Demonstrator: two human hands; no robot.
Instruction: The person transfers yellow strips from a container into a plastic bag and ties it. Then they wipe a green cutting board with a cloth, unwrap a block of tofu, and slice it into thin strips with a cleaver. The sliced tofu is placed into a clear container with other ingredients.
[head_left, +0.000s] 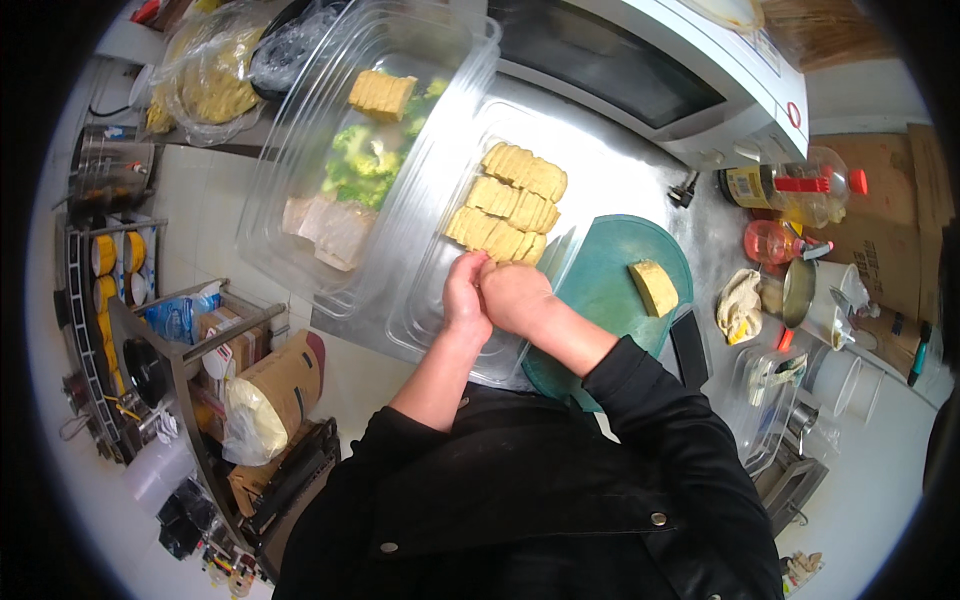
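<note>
Together, my left hand (465, 294) and my right hand (517, 294) are cupped over a clear plastic tray (411, 315). Their fingertips meet beside the nearest row of sliced yellow food blocks (496, 235). Whatever may lie between the palms is hidden. Two more sliced yellow rows, a middle row (514, 204) and a far row (525, 171), rest side by side in the tray. To the right, one yellow block (653, 288) sits on a green cutting board (600, 262), partly under the tray's edge.
Left of the tray, a stack of clear containers (259, 225) shows broccoli (364, 165), a yellow sliced block (382, 95) and a pale block (330, 231). A microwave oven (607, 60) stands behind. A black-handled knife (688, 349), a cloth (739, 306) and bottles (776, 241) lie rightward.
</note>
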